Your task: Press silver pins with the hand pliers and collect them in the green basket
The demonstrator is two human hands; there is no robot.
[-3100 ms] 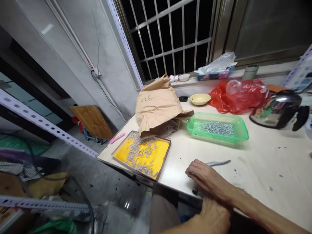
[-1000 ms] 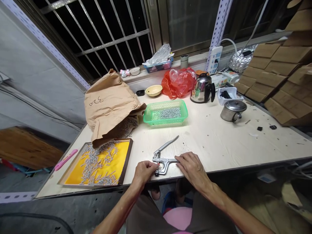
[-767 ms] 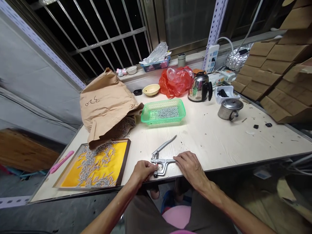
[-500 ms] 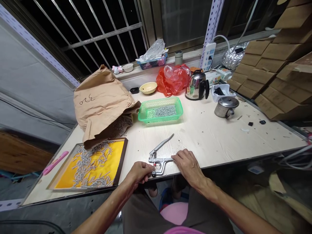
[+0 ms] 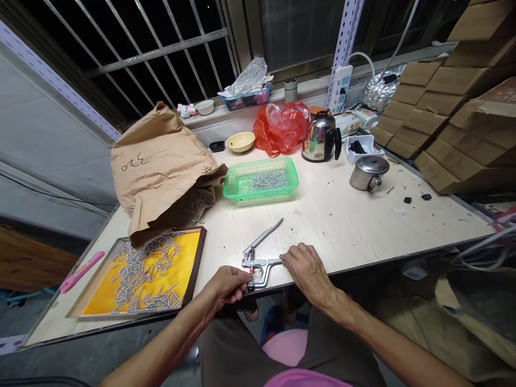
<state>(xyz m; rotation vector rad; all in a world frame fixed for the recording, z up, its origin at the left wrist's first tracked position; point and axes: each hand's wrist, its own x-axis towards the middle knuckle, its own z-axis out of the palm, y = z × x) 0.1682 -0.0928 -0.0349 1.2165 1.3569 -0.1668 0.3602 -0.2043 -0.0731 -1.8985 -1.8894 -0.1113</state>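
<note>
Pliers point(image 5: 260, 263) lie at the front edge of a pale tabletop point(image 5: 334, 226) below a barred window point(image 5: 161, 52). The right hand point(image 5: 305, 270) clasps their handle; the left hand point(image 5: 228, 282) pinches its fingertips together beside their nose, any held piece indistinct. Cartons point(image 5: 421, 110) run out of view.

On the pale wood-grain table point(image 5: 322, 231), silver metal spring pliers point(image 5: 261, 263) lie near the front edge, handles spread. The left hand point(image 5: 229, 284) pinches thumb and forefinger together at their red-and-black head; anything between is too small to make out. The right hand point(image 5: 305, 267) grips the lower handle's end. To the left, a shallow brown-rimmed, yellow-lined tray point(image 5: 196, 263) holds scattered silver metal pins point(image 5: 131, 274) beside a crumpled brown paper bag point(image 5: 165, 166). Beyond the pliers sits a translucent green plastic basket point(image 5: 262, 197).
</note>
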